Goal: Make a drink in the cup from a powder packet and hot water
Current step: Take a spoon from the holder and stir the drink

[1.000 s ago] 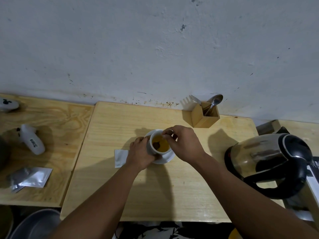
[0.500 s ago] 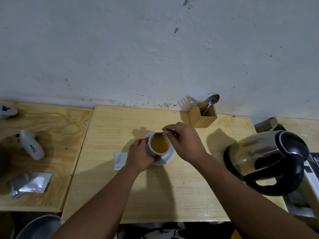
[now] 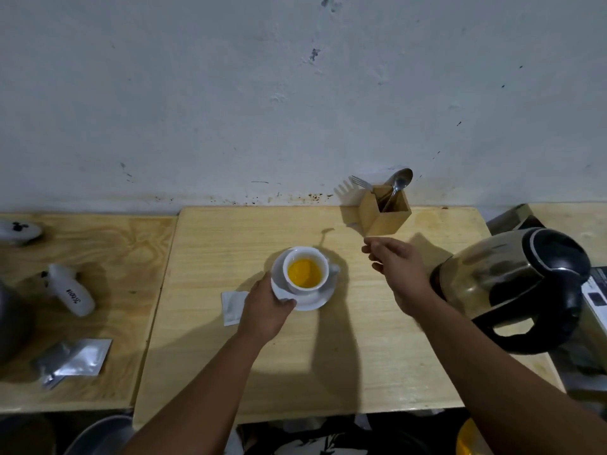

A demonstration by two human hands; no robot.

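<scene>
Head view: cup point(image 3: 306, 270) sits on its saucer point(image 3: 315, 298) mid-bench point(image 3: 328, 356), filled with orange drink, so powder and water look already in. My left hand point(image 3: 266, 310) has its grip closed on the saucer's near-left rim, to keep it from sliding. My right hand point(image 3: 392, 262) is raised between cup and wooden utensil holder point(image 3: 384, 213), fingers pinched; whether they hold a spoon, I can't tell, too blurred. Kettle point(image 3: 512, 287) parked right, clear of the cup. Opened white packet point(image 3: 231, 305) lies just left of the saucer. Likely returning the stirrer.
</scene>
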